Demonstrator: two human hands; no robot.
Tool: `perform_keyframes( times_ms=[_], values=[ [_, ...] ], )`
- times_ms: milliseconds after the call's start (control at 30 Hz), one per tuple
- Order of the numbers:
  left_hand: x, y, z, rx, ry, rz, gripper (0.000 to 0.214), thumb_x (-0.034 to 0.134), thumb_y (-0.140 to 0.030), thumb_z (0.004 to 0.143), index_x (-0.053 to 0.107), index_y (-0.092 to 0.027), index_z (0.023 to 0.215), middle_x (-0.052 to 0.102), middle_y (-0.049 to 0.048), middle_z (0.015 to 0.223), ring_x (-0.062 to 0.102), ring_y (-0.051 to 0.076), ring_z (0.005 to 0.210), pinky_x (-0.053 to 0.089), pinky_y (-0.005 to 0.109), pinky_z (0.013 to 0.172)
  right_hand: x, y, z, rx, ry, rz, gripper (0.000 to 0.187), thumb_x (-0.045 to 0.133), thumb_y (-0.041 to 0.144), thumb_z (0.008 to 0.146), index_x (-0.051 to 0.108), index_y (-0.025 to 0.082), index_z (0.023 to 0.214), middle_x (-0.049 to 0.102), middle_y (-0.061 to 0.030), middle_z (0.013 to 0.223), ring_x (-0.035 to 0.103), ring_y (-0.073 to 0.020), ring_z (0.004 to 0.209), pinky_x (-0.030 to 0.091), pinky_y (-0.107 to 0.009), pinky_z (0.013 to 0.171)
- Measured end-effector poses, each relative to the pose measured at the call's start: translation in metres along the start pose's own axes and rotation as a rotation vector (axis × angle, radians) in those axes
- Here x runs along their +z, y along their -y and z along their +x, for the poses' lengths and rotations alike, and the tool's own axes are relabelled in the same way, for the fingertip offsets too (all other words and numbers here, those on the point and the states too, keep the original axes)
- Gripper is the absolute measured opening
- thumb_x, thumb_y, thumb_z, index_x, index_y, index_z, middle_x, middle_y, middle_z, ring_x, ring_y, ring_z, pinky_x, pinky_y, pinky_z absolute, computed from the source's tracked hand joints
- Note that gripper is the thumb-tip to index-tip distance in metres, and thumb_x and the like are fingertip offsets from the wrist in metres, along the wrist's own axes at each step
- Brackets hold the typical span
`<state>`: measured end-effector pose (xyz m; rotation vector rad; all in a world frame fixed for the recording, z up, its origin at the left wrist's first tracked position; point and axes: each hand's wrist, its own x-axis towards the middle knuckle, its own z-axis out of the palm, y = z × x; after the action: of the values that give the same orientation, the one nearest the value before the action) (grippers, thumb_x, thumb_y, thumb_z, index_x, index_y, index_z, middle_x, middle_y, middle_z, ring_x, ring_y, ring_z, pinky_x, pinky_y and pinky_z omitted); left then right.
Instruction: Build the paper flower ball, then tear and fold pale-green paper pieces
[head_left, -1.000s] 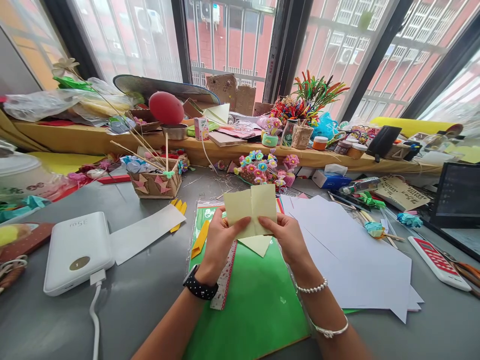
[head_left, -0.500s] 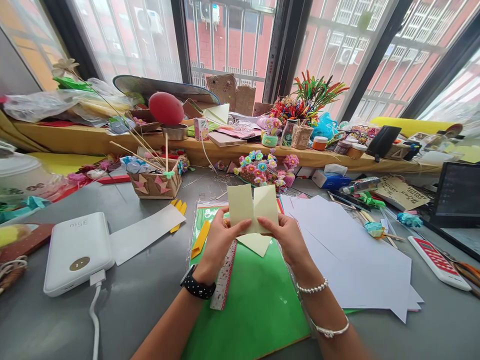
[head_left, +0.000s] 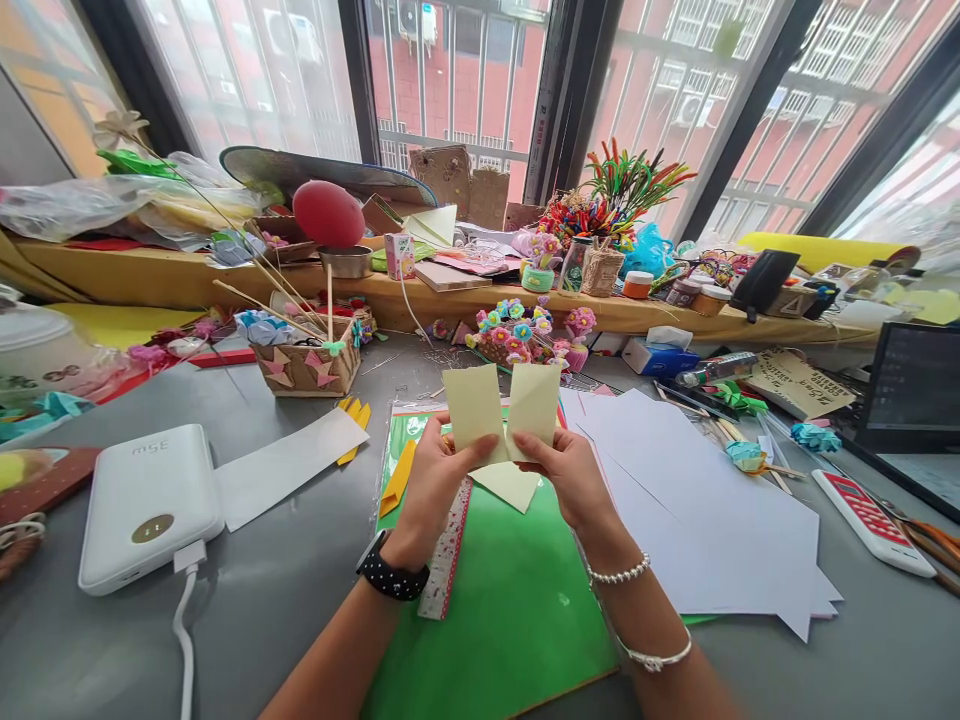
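Between thumb and fingers, my left hand point(head_left: 437, 485) pinches the left half of a pale yellow paper point(head_left: 472, 405). My right hand point(head_left: 574, 480) pinches the right half point(head_left: 534, 400) the same way. A gap splits the two halves from the top edge downward; whether they still join at the bottom, near my thumbs, I cannot tell. Below them another pale yellow paper piece point(head_left: 506, 487) lies on a green sheet point(head_left: 517, 600). A patterned ruler point(head_left: 445, 565) rests on that sheet beside my left wrist, close to a folded yellow paper strip point(head_left: 399, 478).
White paper sheets point(head_left: 712, 530) lie to the right, with a red-and-white calculator point(head_left: 870, 520) beyond. At left are a white power bank point(head_left: 150, 510) with a cable and a white paper strip point(head_left: 289, 470). A cardboard basket point(head_left: 311, 368) and crafted flowers point(head_left: 517, 335) stand behind.
The gap between the two paper halves has widened at the top, and the left half has tilted further outward. Both hands keep their pinch; the view has shifted slightly.
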<state>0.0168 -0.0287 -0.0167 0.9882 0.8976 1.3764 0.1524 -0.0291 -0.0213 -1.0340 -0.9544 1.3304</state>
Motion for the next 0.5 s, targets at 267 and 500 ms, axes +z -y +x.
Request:
perform_keyframes(
  times_ms=[267, 500],
  values=[
    [-0.0025, -0.0031, 0.0002, -0.002, 0.011, 0.081, 0.054, 0.072, -0.025, 0.055, 0.043, -0.016, 0.1, 0.068, 0.0048, 0.077, 0.063, 0.018, 0.069, 0.049, 0.029, 0.063, -0.0014, 0.005, -0.001, -0.065, 0.006, -0.134, 0.032, 0.069, 0.034, 0.058, 0.066, 0.012, 0.081, 0.068, -0.0061, 0.077, 0.061, -0.0154, 0.063, 0.049, -0.027, 0.059],
    [-0.0056, 0.0006, 0.0026, -0.01, 0.02, 0.15, 0.057, 0.072, -0.026, 0.054, 0.043, -0.015, 0.101, 0.067, 0.004, 0.071, 0.063, 0.018, 0.063, 0.05, 0.029, 0.061, -0.0041, 0.0059, -0.0001, -0.056, -0.001, -0.225, 0.025, 0.071, 0.03, 0.055, 0.065, 0.011, 0.068, 0.065, -0.0033, 0.057, 0.06, -0.014, 0.052, 0.047, -0.026, 0.053]
  ],
)
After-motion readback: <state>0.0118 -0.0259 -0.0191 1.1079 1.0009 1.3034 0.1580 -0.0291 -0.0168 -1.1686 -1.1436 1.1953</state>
